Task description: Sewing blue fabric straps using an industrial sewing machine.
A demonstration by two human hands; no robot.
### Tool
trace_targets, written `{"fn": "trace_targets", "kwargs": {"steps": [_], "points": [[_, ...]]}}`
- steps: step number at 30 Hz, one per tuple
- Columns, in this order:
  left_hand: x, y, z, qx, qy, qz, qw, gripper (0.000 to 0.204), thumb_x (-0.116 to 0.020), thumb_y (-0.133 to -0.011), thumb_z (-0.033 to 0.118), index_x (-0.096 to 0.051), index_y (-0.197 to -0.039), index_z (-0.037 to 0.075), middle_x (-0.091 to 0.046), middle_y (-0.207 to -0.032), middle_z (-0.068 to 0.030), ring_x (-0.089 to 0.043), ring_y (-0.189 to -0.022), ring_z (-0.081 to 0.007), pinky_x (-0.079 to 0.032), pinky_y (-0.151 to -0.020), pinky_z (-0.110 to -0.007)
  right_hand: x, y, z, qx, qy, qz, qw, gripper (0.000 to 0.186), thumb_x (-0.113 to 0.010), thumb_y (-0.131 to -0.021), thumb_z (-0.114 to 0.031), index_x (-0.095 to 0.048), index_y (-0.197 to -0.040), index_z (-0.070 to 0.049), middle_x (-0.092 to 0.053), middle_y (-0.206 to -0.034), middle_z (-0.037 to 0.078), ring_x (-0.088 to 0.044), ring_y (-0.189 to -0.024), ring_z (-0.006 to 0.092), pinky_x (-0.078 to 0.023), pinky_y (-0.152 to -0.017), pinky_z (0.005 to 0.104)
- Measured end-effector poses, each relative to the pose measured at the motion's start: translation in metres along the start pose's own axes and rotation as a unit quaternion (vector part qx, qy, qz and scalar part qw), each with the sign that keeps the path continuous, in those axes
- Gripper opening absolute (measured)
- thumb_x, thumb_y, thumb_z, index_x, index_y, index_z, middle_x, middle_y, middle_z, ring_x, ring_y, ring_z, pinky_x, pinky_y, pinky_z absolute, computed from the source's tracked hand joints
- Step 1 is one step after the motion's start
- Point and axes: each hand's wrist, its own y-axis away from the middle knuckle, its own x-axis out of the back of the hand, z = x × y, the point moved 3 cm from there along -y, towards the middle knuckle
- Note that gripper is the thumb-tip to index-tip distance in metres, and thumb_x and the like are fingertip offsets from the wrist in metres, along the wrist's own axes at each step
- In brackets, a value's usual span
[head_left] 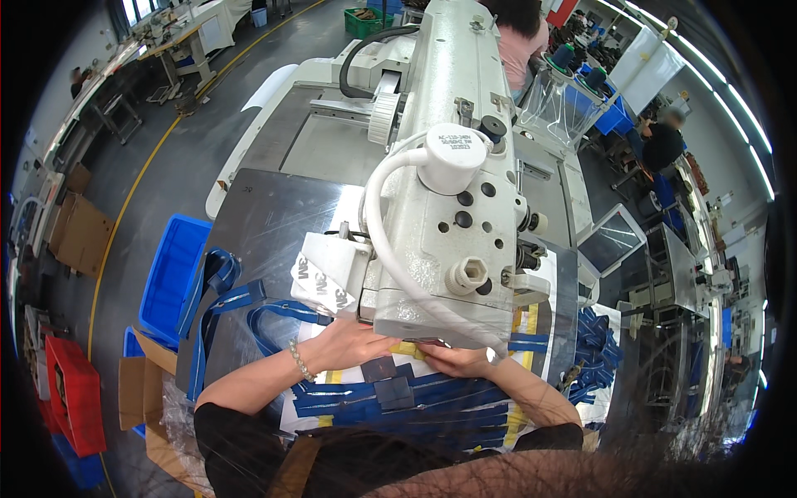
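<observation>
An industrial sewing machine (pixel 440 241) with a white head fills the middle, its lower front edge above my fingers. My left hand (pixel 353 343), with a beaded bracelet at the wrist, reaches in from the left, fingers stretched out toward the machine's underside. From the right comes my right hand (pixel 458 360), its fingers flat on the work by a yellow strip (pixel 407 349). Their fingertips are partly hidden under the machine head. Closer to me, blue straps (pixel 349 398) with thin light lines lie side by side on a white sheet, and dark blue square patches (pixel 393 393) sit across them.
Loose blue straps (pixel 212 303) trail over the metal table (pixel 270 207) at left, near a blue bin (pixel 168 278) and a cardboard box (pixel 143 390). More bunched straps (pixel 596 353) lie at right, below a tilted screen (pixel 612 241). A person in pink (pixel 523 50) is behind the machine.
</observation>
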Motion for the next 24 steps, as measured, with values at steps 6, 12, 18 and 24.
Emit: {"fn": "trace_targets", "kwargs": {"steps": [6, 12, 18, 24], "points": [[-0.006, 0.001, -0.004, 0.007, 0.010, -0.016, 1.000, 0.029, -0.062, -0.081, 0.017, -0.056, -0.108, 0.011, -0.062, -0.098, -0.0004, -0.063, -0.081, -0.0193, -0.052, -0.057, -0.032, -0.005, 0.008, 0.004, -0.009, -0.032, 0.019, 0.999, 0.029, -0.068, -0.073, -0.015, -0.066, -0.101, -0.012, -0.064, -0.101, 0.007, -0.062, -0.095, 0.0271, -0.049, -0.081, 0.0389], [-0.018, 0.008, -0.011, 0.019, -0.005, -0.029, 0.999, 0.027, -0.057, -0.085, 0.017, -0.057, -0.112, 0.016, -0.064, -0.100, -0.0006, -0.063, -0.077, -0.0212, -0.052, -0.057, -0.033, 0.020, 0.002, 0.005, 0.030, 0.058, 0.018, 0.998, 0.030, -0.065, -0.079, -0.018, -0.064, -0.108, -0.011, -0.063, -0.107, 0.009, -0.062, -0.099, 0.0274, -0.050, -0.085, 0.0402], [-0.020, 0.008, -0.015, 0.095, 0.052, -0.032, 0.994, 0.024, -0.051, -0.089, 0.022, -0.058, -0.112, 0.022, -0.064, -0.090, -0.0020, -0.064, -0.071, -0.0226, -0.050, -0.051, -0.034, 0.015, -0.010, 0.003, 0.310, 0.457, -0.084, 0.829, 0.037, -0.053, -0.090, -0.028, -0.056, -0.120, -0.007, -0.058, -0.116, 0.012, -0.059, -0.107, 0.0284, -0.048, -0.091, 0.0444], [-0.013, 0.006, -0.013, 0.019, 0.019, -0.035, 0.999, 0.020, -0.050, -0.091, 0.024, -0.057, -0.109, 0.018, -0.064, -0.088, -0.0029, -0.063, -0.071, -0.0262, -0.050, -0.049, -0.035, -0.004, -0.024, 0.000, 0.454, 0.664, -0.041, 0.592, 0.043, -0.048, -0.092, -0.034, -0.053, -0.123, -0.005, -0.054, -0.121, 0.016, -0.055, -0.112, 0.0300, -0.047, -0.093, 0.0471]]}}
